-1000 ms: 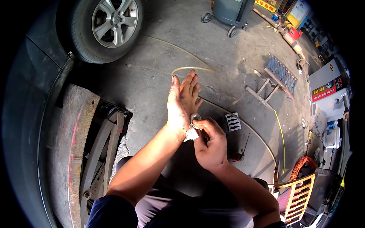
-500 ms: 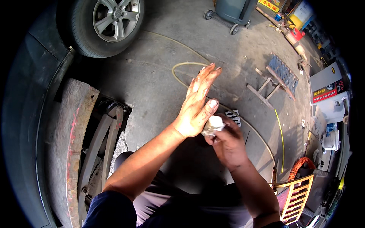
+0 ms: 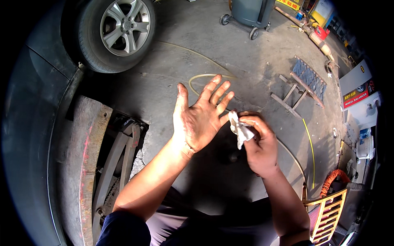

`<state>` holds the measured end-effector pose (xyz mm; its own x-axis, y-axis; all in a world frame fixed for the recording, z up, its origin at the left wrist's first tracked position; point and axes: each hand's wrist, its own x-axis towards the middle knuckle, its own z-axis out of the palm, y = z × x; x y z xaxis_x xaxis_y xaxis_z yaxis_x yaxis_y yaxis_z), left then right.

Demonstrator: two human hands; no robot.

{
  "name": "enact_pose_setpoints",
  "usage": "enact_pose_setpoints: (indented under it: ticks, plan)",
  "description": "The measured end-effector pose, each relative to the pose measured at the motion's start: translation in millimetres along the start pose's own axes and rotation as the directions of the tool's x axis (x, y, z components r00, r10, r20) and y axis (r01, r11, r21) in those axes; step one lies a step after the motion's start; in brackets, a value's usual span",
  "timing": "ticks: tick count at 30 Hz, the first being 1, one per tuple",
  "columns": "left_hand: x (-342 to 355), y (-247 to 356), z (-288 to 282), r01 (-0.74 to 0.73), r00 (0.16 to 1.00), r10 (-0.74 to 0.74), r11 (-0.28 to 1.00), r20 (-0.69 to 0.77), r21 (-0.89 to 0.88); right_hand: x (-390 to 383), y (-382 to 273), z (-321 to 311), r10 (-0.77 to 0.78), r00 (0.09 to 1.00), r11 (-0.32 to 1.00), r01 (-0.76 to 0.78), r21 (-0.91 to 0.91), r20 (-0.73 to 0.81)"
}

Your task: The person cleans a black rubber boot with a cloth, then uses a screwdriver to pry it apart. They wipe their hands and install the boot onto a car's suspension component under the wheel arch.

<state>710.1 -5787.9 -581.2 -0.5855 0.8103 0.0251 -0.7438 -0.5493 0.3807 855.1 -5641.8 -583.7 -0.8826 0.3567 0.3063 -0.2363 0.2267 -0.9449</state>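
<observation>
My left hand (image 3: 201, 115) is held up with its palm toward me, fingers spread, and grime on the skin. Nothing lies in it. Just right of its little finger, my right hand (image 3: 259, 143) pinches a crumpled white paper tissue (image 3: 239, 130) between thumb and fingers. The tissue's upper end comes up against, or very near, the tip of the left little finger; I cannot tell if they touch. Part of the tissue is hidden inside the right hand. Both hands are above the concrete floor, in front of my knees.
At left a dark car with a wheel (image 3: 125, 28) stands by a lift platform (image 3: 84, 164) and its steel arms. A hose (image 3: 201, 76) loops over the floor (image 3: 246, 57). To the right are a low wooden stool (image 3: 297, 88), a slatted wooden chair (image 3: 330, 215) and an orange coiled hose (image 3: 334, 180).
My left hand has turned from edge-on to palm toward me, its fingers spreading. The right hand with the tissue has moved from the left thumb's base over to the little-finger side.
</observation>
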Motion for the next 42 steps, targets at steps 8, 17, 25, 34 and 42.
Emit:
enact_pose_setpoints:
  ticks: [8, 17, 25, 34, 42]
  plan:
    - [4.8, -16.4, -3.7, -0.109, 0.961, 0.174, 0.952, -0.213, 0.286, -20.4, -9.1, 52.1, -0.025, 0.998, 0.980, 0.014, -0.197, -0.055]
    - [15.1, -28.9, -10.3, -0.581, 0.694, 0.623, 0.190, 0.360, 0.791, -37.8, -18.1, 55.0, 0.521, 0.853, 0.724, -0.458, 0.516, 0.026]
    - [18.6, -8.1, -8.0, -0.577, 0.511, 0.598, -0.294, 0.617, 0.762, -41.3, -13.3, 47.5, 0.560, 0.822, 0.609, -0.491, 0.623, 0.101]
    - [6.5, -4.4, 2.8, -0.462, 0.517, 0.467, -0.553, 0.717, 0.694, -29.1, -19.5, 24.3, 0.549, 0.812, 0.490, -0.506, 0.710, 0.200]
    - [-2.9, -5.4, 11.1, -0.480, 0.688, 0.300, -0.495, 0.661, 0.725, -15.2, -10.5, -4.5, 0.405, 0.914, 0.728, -0.328, 0.602, 0.009]
